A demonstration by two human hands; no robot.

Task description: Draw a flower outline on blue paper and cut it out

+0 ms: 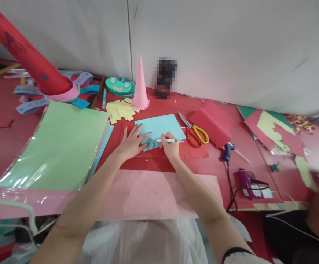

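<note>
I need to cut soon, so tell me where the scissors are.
In the head view, the scissors lie right of the blue sheet, their blades pointing away from the person, beside the folded red paper.

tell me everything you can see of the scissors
The scissors have grey metal blades, seemingly closed, and two large loop handles, one yellow, one red. They lie flat, tips pointing away and leftward, between the light blue sheet and red paper. Neither left hand nor right hand touches them.
</note>
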